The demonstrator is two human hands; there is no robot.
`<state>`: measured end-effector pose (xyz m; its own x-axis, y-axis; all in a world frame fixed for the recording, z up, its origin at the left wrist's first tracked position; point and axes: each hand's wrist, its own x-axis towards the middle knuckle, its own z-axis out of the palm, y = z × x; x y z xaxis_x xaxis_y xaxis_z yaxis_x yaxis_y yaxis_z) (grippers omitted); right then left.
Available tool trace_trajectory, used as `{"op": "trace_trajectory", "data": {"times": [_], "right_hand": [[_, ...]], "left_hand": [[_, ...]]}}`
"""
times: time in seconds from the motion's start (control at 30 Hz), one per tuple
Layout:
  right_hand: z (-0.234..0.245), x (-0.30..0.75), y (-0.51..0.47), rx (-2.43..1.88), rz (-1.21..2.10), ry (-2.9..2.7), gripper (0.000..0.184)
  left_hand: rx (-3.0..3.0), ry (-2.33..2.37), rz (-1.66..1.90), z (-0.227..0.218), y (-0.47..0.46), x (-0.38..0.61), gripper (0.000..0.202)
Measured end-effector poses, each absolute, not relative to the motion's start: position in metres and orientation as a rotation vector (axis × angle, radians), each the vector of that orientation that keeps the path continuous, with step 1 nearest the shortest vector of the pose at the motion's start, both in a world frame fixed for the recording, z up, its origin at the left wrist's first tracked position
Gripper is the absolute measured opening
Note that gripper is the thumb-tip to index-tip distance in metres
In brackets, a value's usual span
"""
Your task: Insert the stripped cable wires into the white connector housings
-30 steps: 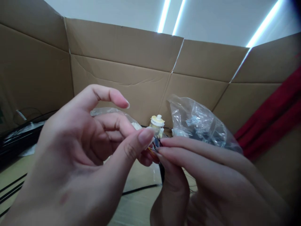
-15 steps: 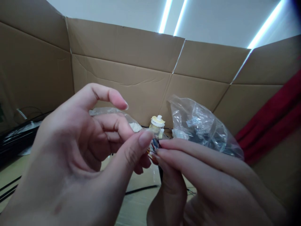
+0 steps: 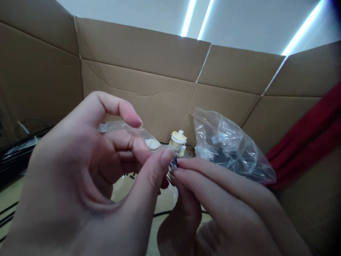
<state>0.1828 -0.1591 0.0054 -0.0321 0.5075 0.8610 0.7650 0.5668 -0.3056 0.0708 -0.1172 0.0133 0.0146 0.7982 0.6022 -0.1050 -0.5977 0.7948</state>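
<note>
Cardboard walls (image 3: 138, 53) stand beyond the fingers (image 3: 197, 177). The left hand (image 3: 80, 156) and right hand (image 3: 223, 199) both pinch thin wires (image 3: 173, 163) between their tips; light, steady pressure should keep such fine strands from slipping.

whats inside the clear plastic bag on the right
The crumpled clear plastic bag holds dark contents, too blurred to identify. The right hand covers part of its lower side; anything there cannot be seen.

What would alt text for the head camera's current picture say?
A left hand and right hand pinch thin coloured wires; behind them are a white-capped yellowish cylindrical container, a clear plastic bag and brown cardboard panels.
</note>
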Motion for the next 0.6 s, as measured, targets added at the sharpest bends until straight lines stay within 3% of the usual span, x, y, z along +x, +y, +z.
{"op": "trace_trajectory", "data": {"times": [0.37,0.6], "right_hand": [[-0.001,0.187,-0.170,-1.030,-0.447,-1.554,0.035],[0.013,0.191,-0.186,-1.023,-0.051,-1.623,0.036]], "left_hand": [[1.622,0.546,1.750,0.008,-0.123,0.075,0.009],[1.633,0.629,1.905,0.005,-0.122,0.085,0.034]]}}
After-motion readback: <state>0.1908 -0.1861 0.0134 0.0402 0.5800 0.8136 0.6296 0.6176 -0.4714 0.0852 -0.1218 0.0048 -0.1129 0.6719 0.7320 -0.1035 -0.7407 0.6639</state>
